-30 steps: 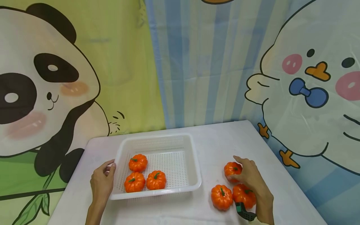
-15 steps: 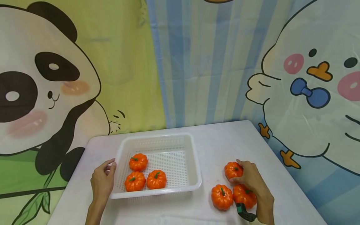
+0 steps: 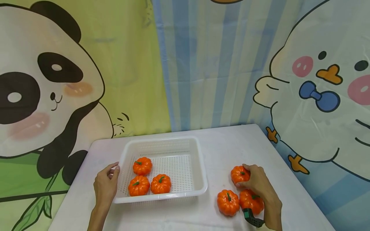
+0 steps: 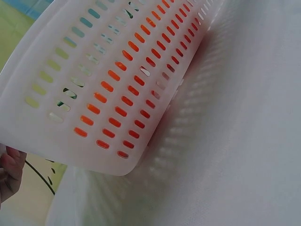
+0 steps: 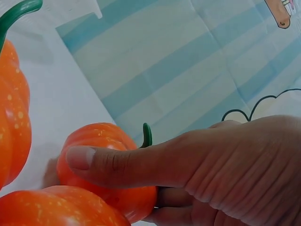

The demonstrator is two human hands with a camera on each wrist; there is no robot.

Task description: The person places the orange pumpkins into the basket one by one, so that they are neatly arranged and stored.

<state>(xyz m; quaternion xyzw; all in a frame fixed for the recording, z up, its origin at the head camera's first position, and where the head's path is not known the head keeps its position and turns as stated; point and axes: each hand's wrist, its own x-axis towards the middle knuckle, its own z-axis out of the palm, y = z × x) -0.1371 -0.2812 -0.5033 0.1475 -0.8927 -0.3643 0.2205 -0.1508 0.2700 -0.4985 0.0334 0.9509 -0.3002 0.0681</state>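
Observation:
A white plastic basket (image 3: pixel 185 194) with slotted walls holds 3 small orange pumpkins, one of them the front-right pumpkin (image 3: pixel 161 184). My left hand (image 3: pixel 105 184) grips the basket's left rim; in the left wrist view only part of its curled fingers (image 4: pixel 10 172) shows by the rim. On the right, my right hand (image 3: pixel 258 181) holds a pumpkin (image 3: pixel 239 174) standing on the table. The right wrist view shows the thumb (image 5: pixel 127 165) across this pumpkin's near side, with the other fingers mostly hidden behind it. Its stem is green.
Two more pumpkins stand close to the right hand: a left one (image 3: pixel 228 202) and a right one (image 3: pixel 251 201) partly under the wrist. A dark wrist strap (image 3: pixel 252 218) shows there. The white table (image 3: pixel 222 144) ends at a cartoon-printed curtain (image 3: pixel 196 64).
My right hand's fingers and thumb have closed round the far pumpkin, which stays in place. The left hand and the basket have not visibly moved.

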